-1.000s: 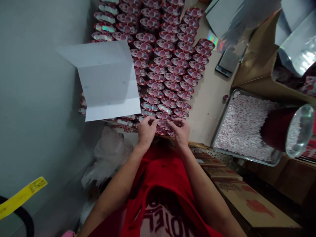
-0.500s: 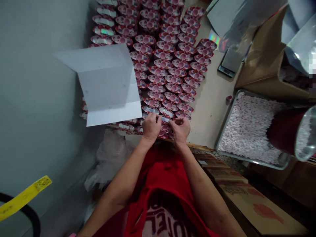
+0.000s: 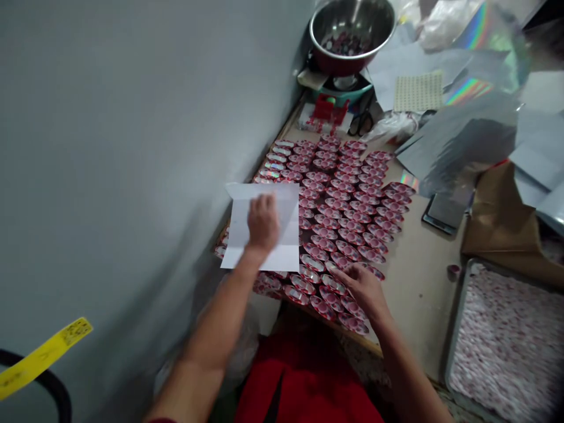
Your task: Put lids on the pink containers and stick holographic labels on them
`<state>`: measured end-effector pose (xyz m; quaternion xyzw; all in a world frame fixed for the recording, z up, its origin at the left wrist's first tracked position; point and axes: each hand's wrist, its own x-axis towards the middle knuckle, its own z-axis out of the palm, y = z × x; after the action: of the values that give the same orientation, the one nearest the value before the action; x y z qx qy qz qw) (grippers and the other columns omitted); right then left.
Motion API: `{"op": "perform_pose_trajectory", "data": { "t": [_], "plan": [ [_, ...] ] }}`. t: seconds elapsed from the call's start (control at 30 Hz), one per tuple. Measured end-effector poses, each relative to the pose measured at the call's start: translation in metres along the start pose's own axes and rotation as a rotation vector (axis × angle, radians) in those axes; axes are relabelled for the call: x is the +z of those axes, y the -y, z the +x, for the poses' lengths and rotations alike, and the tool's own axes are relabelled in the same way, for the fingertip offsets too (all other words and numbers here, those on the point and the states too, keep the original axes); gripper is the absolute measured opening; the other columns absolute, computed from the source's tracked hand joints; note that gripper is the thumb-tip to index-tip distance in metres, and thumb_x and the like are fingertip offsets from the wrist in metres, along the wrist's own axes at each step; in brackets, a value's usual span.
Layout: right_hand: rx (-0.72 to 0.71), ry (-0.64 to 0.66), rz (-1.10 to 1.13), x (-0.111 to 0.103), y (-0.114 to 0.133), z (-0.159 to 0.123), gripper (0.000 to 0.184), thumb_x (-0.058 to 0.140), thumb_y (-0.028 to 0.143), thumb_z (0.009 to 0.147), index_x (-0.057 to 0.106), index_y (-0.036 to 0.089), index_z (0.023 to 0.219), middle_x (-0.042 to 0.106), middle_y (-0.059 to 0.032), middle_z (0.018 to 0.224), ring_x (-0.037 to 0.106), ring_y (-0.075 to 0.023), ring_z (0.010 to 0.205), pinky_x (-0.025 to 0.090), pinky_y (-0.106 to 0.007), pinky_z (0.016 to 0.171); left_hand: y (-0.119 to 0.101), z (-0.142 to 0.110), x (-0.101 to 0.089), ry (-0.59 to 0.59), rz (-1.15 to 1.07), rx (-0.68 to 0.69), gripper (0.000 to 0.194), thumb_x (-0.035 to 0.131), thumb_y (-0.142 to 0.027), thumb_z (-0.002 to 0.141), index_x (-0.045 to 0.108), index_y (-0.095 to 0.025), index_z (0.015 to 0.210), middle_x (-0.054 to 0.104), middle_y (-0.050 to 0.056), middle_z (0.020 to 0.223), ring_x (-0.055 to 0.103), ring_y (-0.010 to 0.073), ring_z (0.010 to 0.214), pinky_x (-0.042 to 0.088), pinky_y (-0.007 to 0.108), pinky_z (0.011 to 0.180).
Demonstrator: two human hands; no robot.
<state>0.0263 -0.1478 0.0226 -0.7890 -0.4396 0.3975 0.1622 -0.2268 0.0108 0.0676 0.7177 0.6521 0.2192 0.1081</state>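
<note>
Rows of small red-and-pink oval-topped packs (image 3: pixel 339 242), many with a round pink centre, cover the table. Some near the front left, such as one pack (image 3: pixel 312 262), show a pale shiny strip on top instead. A creased white sheet (image 3: pixel 247 249) lies over the packs on the left. My left hand (image 3: pixel 263 226) is over this sheet with its fingers curled in; anything between them is hidden. My right hand (image 3: pixel 362 285) reaches over the front rows, index finger stretched out and its tip at a pack's top. Nothing shows in its grip.
Right of the packs sit a small scale (image 3: pixel 442 214) and a tray (image 3: pixel 456 329) of pale pieces, beside a cardboard box (image 3: pixel 502 217). A steel bowl (image 3: pixel 348 56), scissors (image 3: pixel 362 123) and plastic sheets (image 3: pixel 467 126) are at the back. The wall (image 3: pixel 132 147) borders the left.
My left hand has moved from the front packs up and left onto the white sheet. My right hand stays by the front packs. The view has swung, bringing the bowl into sight.
</note>
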Motion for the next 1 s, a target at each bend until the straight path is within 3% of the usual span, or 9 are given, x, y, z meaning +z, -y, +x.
{"op": "perform_pose_trajectory", "data": {
  "t": [0.1, 0.17, 0.3, 0.43, 0.6, 0.7, 0.77, 0.87, 1.0],
  "plan": [
    [-0.020, 0.010, 0.356, 0.010, 0.033, 0.004, 0.063, 0.078, 0.084, 0.061, 0.064, 0.024, 0.069, 0.061, -0.0011, 0.059, 0.052, -0.0177, 0.055, 0.036, -0.030, 0.054, 0.050, 0.094, -0.018, 0.061, 0.098, 0.042, 0.017, 0.067, -0.010, 0.090, 0.068, -0.014, 0.107, 0.066, 0.017, 0.119, 0.055, 0.0347, 0.125, 0.043, 0.055, 0.111],
    [0.119, 0.046, 0.685, 0.017, 0.056, 0.006, 0.067, 0.076, 0.087, 0.062, 0.067, 0.023, 0.079, 0.065, -0.0026, 0.064, 0.055, -0.0172, 0.053, 0.040, -0.029, 0.051, 0.067, 0.117, -0.018, 0.197, 0.110, 0.114, 0.010, 0.067, -0.012, 0.092, 0.066, -0.017, 0.083, 0.068, 0.012, 0.096, 0.062, 0.0288, 0.108, 0.048, 0.047, 0.104],
    [0.340, 0.294, 1.150, 0.031, 0.095, 0.018, 0.068, 0.072, 0.084, 0.069, 0.067, 0.022, 0.097, 0.075, -0.0094, 0.079, 0.072, -0.0243, 0.068, 0.056, -0.035, 0.058, 0.063, 0.056, -0.016, 0.348, 0.180, 0.462, 0.025, 0.055, -0.008, 0.093, 0.064, -0.023, 0.076, 0.067, 0.011, 0.091, 0.061, 0.0283, 0.096, 0.049, 0.043, 0.089],
    [0.279, 0.331, 1.161, 0.052, 0.105, 0.040, 0.049, 0.091, 0.043, 0.056, 0.067, 0.022, 0.094, 0.077, -0.0030, 0.079, 0.073, -0.0220, 0.072, 0.059, -0.033, 0.064, 0.047, -0.036, -0.028, 0.377, 0.213, 0.503, 0.012, 0.062, -0.019, 0.095, 0.071, -0.026, 0.091, 0.070, 0.013, 0.100, 0.061, 0.0320, 0.101, 0.048, 0.047, 0.090],
    [0.204, 0.306, 1.164, 0.079, 0.084, 0.049, 0.059, 0.088, 0.021, 0.041, 0.066, 0.023, 0.095, 0.077, 0.0033, 0.080, 0.068, -0.0169, 0.064, 0.055, -0.028, 0.061, 0.025, -0.031, -0.022, 0.307, 0.097, 0.343, 0.056, 0.088, -0.045, 0.077, 0.071, -0.022, 0.126, 0.065, 0.018, 0.137, 0.056, 0.0401, 0.129, 0.044, 0.053, 0.107],
    [0.079, 0.264, 1.020, 0.077, 0.075, 0.046, 0.054, 0.089, 0.031, 0.051, 0.064, 0.023, 0.099, 0.076, 0.0001, 0.082, 0.068, -0.0203, 0.069, 0.056, -0.033, 0.068, 0.020, -0.003, 0.000, 0.569, -0.091, 0.231, 0.029, 0.077, -0.037, 0.089, 0.079, -0.024, 0.114, 0.077, 0.011, 0.118, 0.069, 0.0318, 0.110, 0.050, 0.046, 0.099],
    [-0.089, 0.021, 0.720, 0.067, 0.073, 0.043, 0.047, 0.084, 0.035, 0.068, 0.066, 0.023, 0.110, 0.076, -0.0034, 0.091, 0.068, -0.0232, 0.080, 0.055, -0.037, 0.077, 0.020, 0.007, 0.013, 0.695, -0.232, 0.140, 0.018, 0.071, -0.031, 0.092, 0.083, -0.022, 0.103, 0.080, 0.008, 0.101, 0.072, 0.0267, 0.092, 0.053, 0.041, 0.088],
    [-0.413, -0.284, 0.106, 0.046, 0.074, 0.043, 0.033, 0.072, 0.030, 0.091, 0.070, 0.026, 0.124, 0.074, -0.0086, 0.111, 0.064, -0.0267, 0.103, 0.046, -0.041, 0.094, 0.020, 0.008, 0.025, 0.694, -0.381, 0.104, 0.015, 0.073, -0.025, 0.089, 0.083, -0.017, 0.098, 0.081, 0.010, 0.095, 0.072, 0.0265, 0.087, 0.052, 0.041, 0.086],
    [-0.697, -0.239, -0.368, 0.029, 0.072, 0.045, 0.024, 0.058, 0.032, 0.106, 0.075, 0.032, 0.123, 0.076, -0.0070, 0.110, 0.061, -0.0260, 0.106, 0.035, -0.042, 0.095, 0.021, 0.009, 0.033, 0.723, -0.431, 0.114, 0.011, 0.078, -0.025, 0.085, 0.081, -0.015, 0.091, 0.079, 0.010, 0.086, 0.071, 0.0264, 0.082, 0.054, 0.042, 0.086]
  ]
}}
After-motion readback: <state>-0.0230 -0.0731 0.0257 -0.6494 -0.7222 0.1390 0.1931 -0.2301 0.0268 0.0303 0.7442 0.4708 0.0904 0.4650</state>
